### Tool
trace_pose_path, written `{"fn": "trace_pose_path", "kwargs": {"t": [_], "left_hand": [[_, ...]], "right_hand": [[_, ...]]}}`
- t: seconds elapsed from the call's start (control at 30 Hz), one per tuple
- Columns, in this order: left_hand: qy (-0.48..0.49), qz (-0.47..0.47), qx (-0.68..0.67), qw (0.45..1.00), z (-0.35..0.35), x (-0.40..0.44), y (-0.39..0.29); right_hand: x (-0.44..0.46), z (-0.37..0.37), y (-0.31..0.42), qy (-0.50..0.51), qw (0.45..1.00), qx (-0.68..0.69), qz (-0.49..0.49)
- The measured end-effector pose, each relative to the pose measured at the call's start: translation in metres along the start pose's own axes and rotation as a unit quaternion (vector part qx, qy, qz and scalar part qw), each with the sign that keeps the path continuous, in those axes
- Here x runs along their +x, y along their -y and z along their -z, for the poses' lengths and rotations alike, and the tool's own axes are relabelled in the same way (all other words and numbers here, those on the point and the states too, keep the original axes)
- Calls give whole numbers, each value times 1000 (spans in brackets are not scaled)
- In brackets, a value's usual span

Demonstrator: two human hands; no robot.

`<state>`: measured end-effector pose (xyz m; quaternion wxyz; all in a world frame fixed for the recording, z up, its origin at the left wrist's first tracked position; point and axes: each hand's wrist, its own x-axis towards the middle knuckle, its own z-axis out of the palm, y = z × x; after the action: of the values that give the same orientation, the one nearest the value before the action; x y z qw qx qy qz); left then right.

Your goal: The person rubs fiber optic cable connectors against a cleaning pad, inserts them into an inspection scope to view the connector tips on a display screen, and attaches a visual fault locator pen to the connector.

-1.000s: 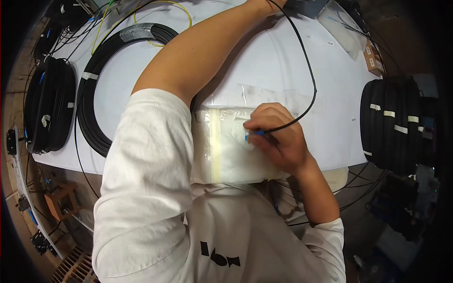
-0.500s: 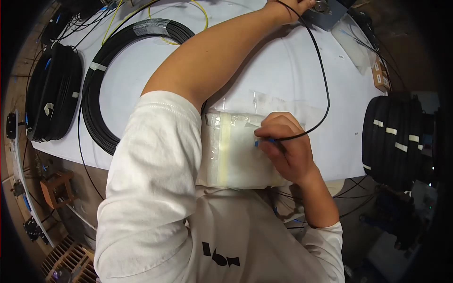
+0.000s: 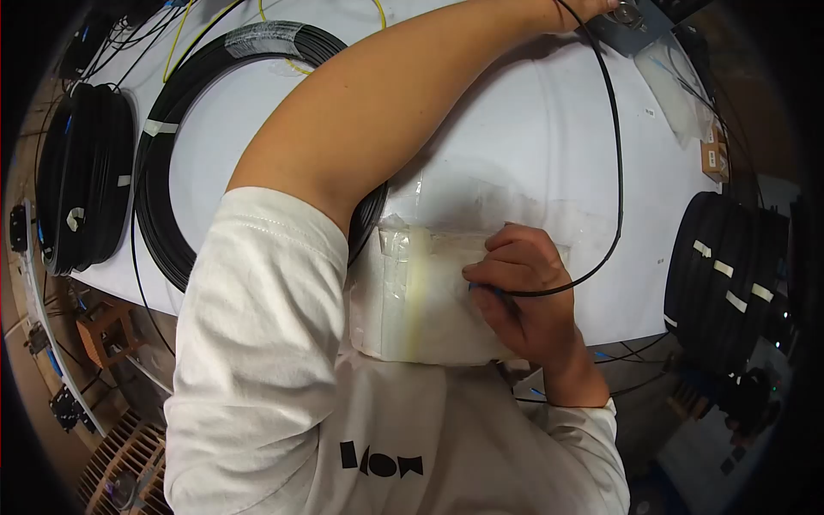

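My right hand (image 3: pixel 528 296) is closed in a pinch on the end of a black cable (image 3: pixel 619 172), where a bit of blue connector (image 3: pixel 475 287) shows between thumb and fingers. Beneath it lies a white plastic-wrapped pad (image 3: pixel 390 318) with a yellowish tape strip. The cable loops up on the right to the top edge, passing by my left hand (image 3: pixel 588 12). That hand reaches across to a dark box-shaped device (image 3: pixel 631 36) with a round metal part (image 3: pixel 627 14); its fingers are partly cut off by the frame, so their grip is unclear.
A large black cable coil (image 3: pixel 159 172) lies on the white table (image 3: pixel 515 112), left of my arm. More coils stand at the left (image 3: pixel 90 180) and right (image 3: pixel 721 275) edges. A clear plastic bag (image 3: pixel 674 94) and a small brown box (image 3: pixel 713 154) sit at the upper right.
The view has shifted, moving the pad and my right hand lower in the picture. Less of the blue connector shows, and a small pale piece by the right fingertips is no longer visible.
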<state>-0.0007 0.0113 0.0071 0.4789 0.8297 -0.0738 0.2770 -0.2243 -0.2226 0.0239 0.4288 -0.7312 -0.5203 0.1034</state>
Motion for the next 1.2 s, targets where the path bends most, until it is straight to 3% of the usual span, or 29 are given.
{"fn": "trace_pose_path", "kwargs": {"t": [0.37,0.47,1.2], "left_hand": [[40,53,16,998,7,2,-10],[29,60,12,998,4,1,-10],[16,12,-4,1000,-3,3,3]], "right_hand": [[-4,4,4,19,1000,-10,-8],[-3,0,4,-15,999,-36,-26],[-5,2,-1,3,1000,-13,13]]}}
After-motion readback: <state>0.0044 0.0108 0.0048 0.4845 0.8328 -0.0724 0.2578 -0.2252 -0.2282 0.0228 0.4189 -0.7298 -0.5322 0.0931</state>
